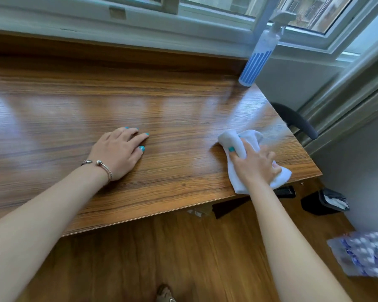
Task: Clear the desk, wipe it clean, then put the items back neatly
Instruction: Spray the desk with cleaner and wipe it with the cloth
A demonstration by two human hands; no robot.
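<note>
The wooden surface [162, 110] fills the middle of the frame, its grain running left to right, with pale window reflections across it. The right hand [254, 163], at centre right, grips a white cloth [238, 140]; the thumb and fingers curl round the bunched fabric and press it down on the surface close to the right-hand corner. 1 end of the cloth sticks out above the hand, and another end hangs just past the front edge of the surface below the wrist. The left hand [118, 151], left of centre, lies flat on the wood, palm down, fingers straight and slightly spread, holding nothing. A thin metal bangle [100, 167] circles that wrist.

In the upper right, a spray bottle [256, 62] with blue and white stripes stands on the far right corner of the surface, against the window frame [140, 20]. Its top is blurred.

Right of the surface, a dark chair armrest [297, 120] shows. On the wooden floor [183, 258] in the lower right sit a small black bin [323, 202] and, nearer the frame's edge, a blurred blue and white plastic pack [364, 253]. A small black object [285, 191] lies under the corner of the surface; what it is cannot be told.
</note>
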